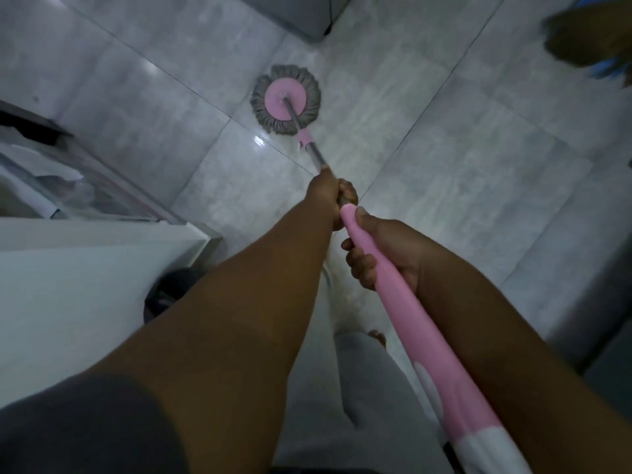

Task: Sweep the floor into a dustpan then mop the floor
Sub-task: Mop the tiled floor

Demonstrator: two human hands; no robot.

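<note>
A round mop head with a pink disc and grey strands lies flat on the pale tiled floor. Its metal pole runs back toward me into a thick pink handle. My left hand grips the pole farther down, where metal meets pink. My right hand grips the pink handle just behind it, thumb on top. The two hands are almost touching.
A white cabinet or counter stands at the left, with a glass-fronted unit behind it. A dark round bin sits at its foot. A grey appliance base is at the top. A brown broom-like object blurs at top right.
</note>
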